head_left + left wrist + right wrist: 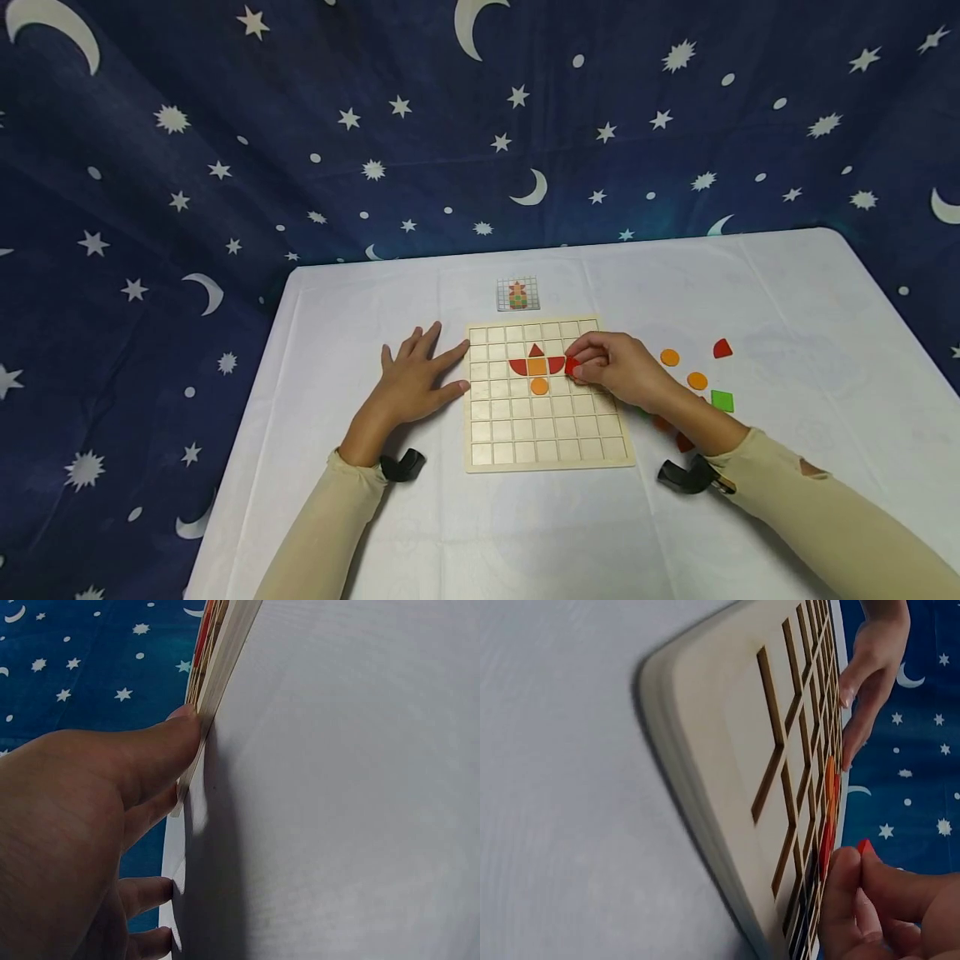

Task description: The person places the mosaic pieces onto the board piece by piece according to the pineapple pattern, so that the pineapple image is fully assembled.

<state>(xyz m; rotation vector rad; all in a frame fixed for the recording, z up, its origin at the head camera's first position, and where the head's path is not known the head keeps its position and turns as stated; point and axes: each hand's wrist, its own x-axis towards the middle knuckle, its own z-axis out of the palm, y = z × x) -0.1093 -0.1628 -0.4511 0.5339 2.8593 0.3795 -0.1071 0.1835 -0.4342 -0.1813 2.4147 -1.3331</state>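
Observation:
A light wooden grid board (551,429) lies on the table. On it sit a red triangle (535,351), an orange square (537,367) with a red quarter-circle piece (518,367) to its left and another (556,365) to its right, and an orange disc (539,386) below. My right hand (618,367) pinches a red piece (571,367) over the board, just right of the row; its full outline is covered by the fingers. With fingers spread, my left hand (412,379) rests beside the board, thumb and a fingertip touching its left edge (214,697).
A small card (517,294) with a gridded coloured figure lies behind the board. Right of the board are loose pieces: orange discs (670,357), a green square (722,401), a red piece (722,348) and others partly under my right forearm. A starry curtain (420,125) hangs behind.

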